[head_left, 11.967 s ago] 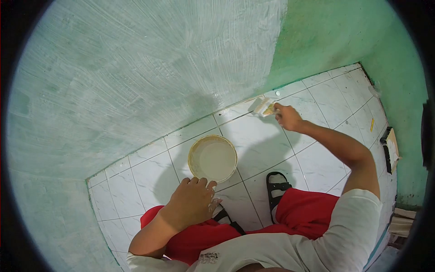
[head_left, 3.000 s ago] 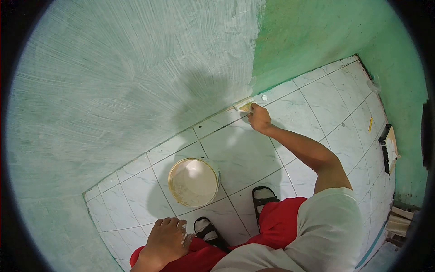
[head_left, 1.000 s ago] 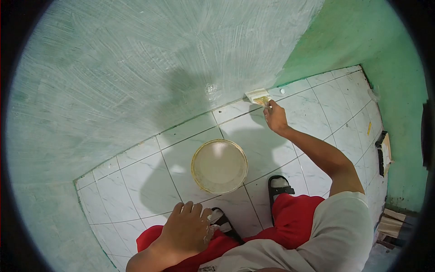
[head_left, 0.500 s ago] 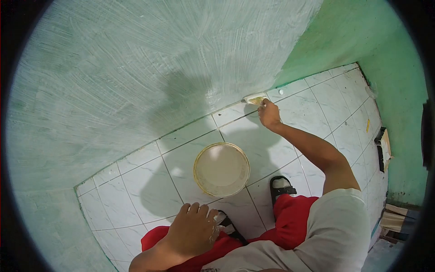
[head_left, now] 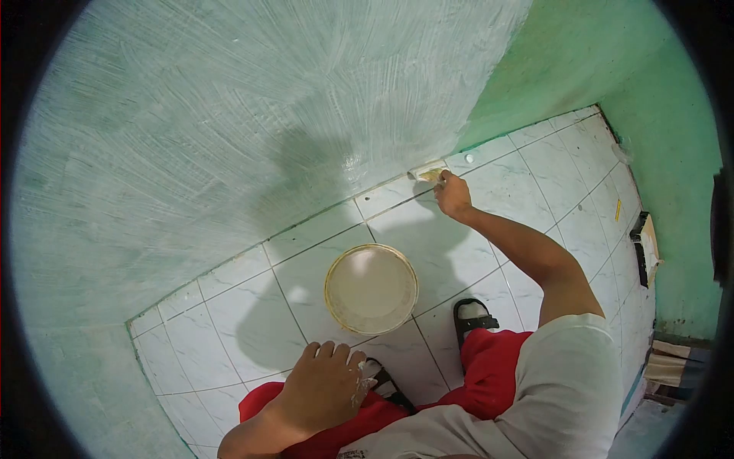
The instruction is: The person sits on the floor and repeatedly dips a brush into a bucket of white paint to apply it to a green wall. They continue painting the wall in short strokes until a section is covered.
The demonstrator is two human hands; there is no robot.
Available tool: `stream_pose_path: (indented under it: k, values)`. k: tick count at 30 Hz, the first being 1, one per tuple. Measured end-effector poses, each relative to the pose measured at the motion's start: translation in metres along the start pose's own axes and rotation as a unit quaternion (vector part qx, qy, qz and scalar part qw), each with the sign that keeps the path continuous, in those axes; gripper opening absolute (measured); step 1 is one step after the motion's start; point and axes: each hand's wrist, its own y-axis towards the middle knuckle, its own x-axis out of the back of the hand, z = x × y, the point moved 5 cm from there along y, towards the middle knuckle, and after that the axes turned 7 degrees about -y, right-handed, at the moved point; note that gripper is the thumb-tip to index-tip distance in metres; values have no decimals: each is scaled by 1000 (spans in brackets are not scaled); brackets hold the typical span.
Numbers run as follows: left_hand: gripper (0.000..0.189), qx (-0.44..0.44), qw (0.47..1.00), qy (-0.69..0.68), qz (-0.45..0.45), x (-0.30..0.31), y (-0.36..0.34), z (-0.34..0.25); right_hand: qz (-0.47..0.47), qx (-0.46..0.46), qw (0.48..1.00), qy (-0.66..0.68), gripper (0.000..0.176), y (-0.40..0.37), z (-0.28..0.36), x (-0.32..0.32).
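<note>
My right hand (head_left: 453, 193) is closed round the handle of a paintbrush (head_left: 430, 174), whose wide head is at the foot of the wall, where it meets the floor tiles. Whitish paint streaks cover this part of the wall (head_left: 306, 92). My left hand (head_left: 325, 382) lies over my red-trousered knee, palm down and holding nothing, its fingers loosely bent and white smears along its thumb side. Between my two arms, a round bucket (head_left: 371, 289) of whitish paint stands on the floor, with a yellowed rim.
Bare green wall (head_left: 558, 69) begins right of the painted area. A small white cap-like object (head_left: 469, 158) lies on the tiles near the brush. Farther right are a yellow strip (head_left: 618, 209) and a black-edged board (head_left: 644, 249) against the side wall. My sandalled foot (head_left: 474, 317) is right of the bucket.
The brush and right hand have shifted very slightly left along the wall's foot, and the view has moved a little. My left hand stays on the knee.
</note>
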Motion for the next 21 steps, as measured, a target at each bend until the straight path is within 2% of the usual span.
stream_pose_path:
  k: [9, 11, 12, 14, 16, 18, 20, 21]
  values:
    - [37, 4, 1000, 10, 1, -2, -5, -4, 50, -19, 999, 0, 27, -12, 0, -2]
    - [33, -48, 996, 30, -70, -3, -5, -7, 52, -13, 999, -3, 28, -8, 1, -5]
    - [33, -49, 996, 33, -71, 0, -5, -9, 43, 18, 999, -9, 27, -5, 5, -3]
    - [38, 11, 1000, -2, -10, 1, -4, -10, 33, 50, 998, -14, 27, -3, 9, -1]
    - [38, 15, 1000, 5, -1, 3, -7, -12, 26, 24, 999, 31, 26, -9, 13, 7]
    - [38, 18, 1000, 8, 6, 0, -9, -11, 41, 20, 999, 22, 26, -17, 14, 10]
    - [33, -31, 997, 36, -54, -1, -11, -12, 55, 15, 998, 12, 26, -24, 15, 9]
    - [33, -31, 997, 36, -55, -3, -11, -11, 59, 11, 998, 7, 26, -24, 13, 3]
